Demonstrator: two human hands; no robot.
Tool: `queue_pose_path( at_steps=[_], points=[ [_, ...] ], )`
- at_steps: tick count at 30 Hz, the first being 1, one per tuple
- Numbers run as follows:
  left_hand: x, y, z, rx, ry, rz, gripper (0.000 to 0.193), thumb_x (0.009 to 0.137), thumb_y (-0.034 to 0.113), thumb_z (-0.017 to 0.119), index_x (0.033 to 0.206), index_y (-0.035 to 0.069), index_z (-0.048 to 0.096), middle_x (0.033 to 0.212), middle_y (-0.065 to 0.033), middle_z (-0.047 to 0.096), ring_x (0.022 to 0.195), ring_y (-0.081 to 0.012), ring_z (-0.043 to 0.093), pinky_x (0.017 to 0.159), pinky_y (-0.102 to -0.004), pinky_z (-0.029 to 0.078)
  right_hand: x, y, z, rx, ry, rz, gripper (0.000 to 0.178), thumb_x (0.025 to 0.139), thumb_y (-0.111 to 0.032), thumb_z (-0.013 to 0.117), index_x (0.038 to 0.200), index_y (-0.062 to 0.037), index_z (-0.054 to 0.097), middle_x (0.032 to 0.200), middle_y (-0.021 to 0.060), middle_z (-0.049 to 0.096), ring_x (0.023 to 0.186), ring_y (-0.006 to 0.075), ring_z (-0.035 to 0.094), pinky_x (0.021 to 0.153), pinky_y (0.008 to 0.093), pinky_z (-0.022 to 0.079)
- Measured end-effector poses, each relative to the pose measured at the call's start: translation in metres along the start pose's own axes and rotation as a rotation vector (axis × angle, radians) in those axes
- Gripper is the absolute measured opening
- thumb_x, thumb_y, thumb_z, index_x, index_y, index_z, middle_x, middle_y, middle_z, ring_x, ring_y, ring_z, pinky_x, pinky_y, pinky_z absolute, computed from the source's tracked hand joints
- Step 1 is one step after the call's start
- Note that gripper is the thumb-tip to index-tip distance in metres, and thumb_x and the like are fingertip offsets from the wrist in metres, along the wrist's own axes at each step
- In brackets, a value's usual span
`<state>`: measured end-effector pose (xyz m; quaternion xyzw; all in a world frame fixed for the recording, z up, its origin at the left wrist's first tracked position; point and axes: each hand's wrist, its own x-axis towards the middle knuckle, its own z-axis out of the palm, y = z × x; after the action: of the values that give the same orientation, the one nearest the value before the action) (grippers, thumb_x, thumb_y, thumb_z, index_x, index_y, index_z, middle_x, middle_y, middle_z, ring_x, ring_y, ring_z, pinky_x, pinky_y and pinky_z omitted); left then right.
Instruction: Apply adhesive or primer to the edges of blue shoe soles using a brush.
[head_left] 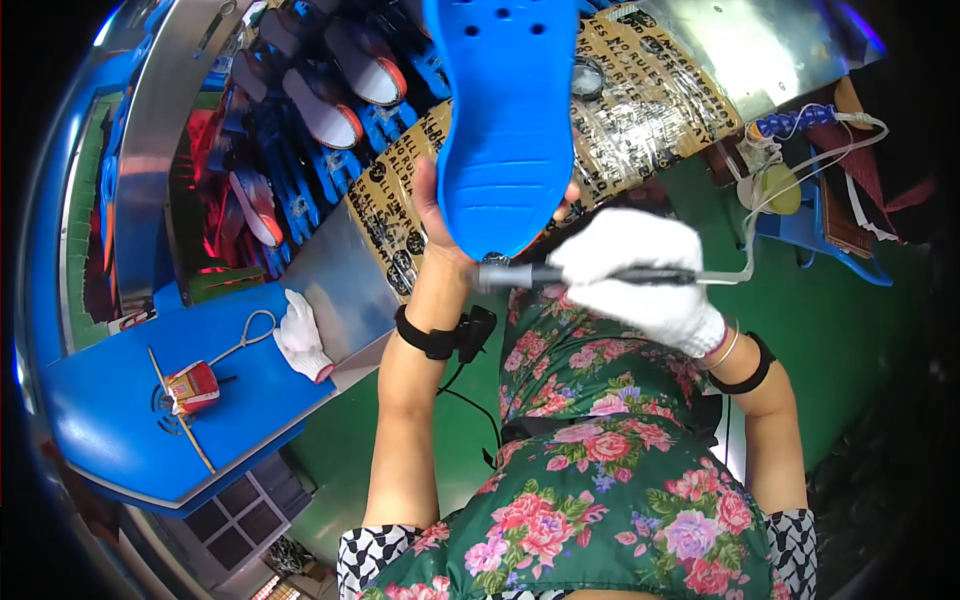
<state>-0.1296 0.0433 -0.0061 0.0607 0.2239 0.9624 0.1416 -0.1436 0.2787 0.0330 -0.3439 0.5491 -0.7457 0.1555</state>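
My bare left hand [437, 205] is closed round the heel end of a blue shoe-sole-shaped piece [505, 150]. Its broad face is turned toward me, with grooves across the heel and holes higher up. My right hand [635, 265], in a white knit glove, grips a dark pen-shaped tool [540, 275] with a thin pale hose running off to the right. The tool's grey front end is smeared by motion, just below the heel edge near my left wrist. Whether it touches the piece I cannot tell.
Behind the piece lies a bench top wrapped in printed brown covering [660, 100], bearing a small round dish [587, 77]. Shoes on blue forms [325, 105] crowd the left rack. A spare white glove [300, 337] and a red container [193, 387] rest on the blue surface [110, 430].
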Motion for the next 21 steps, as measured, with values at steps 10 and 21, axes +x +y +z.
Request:
queue_pose_path(
  at_steps=[10,21],
  points=[
    [0.0,0.014,0.003,0.039,-0.018,-0.201,0.093,0.093,0.062,0.053,0.16,0.003,0.028,0.146,-0.0368,0.047,0.115,-0.0593,0.061,0.091,-0.0605,0.057,-0.013,0.004,-0.003,-0.484,-0.2,-0.422,0.033,0.076,-0.003,0.082,0.108,-0.0112,0.078,0.103,0.0092,0.077,0.082,0.0266,0.072,0.071,0.0368,0.057],
    [0.01,0.015,0.006,0.025,-0.11,-0.201,0.096,0.092,0.062,0.057,0.16,0.001,0.028,0.145,-0.0357,0.049,0.115,-0.0555,0.062,0.089,-0.0539,0.059,-0.006,-0.006,0.001,-0.136,-0.121,-0.089,0.016,0.079,-0.002,0.082,0.094,-0.0063,0.078,0.097,0.0107,0.077,0.088,0.023,0.073,0.077,0.0345,0.058]
  ],
)
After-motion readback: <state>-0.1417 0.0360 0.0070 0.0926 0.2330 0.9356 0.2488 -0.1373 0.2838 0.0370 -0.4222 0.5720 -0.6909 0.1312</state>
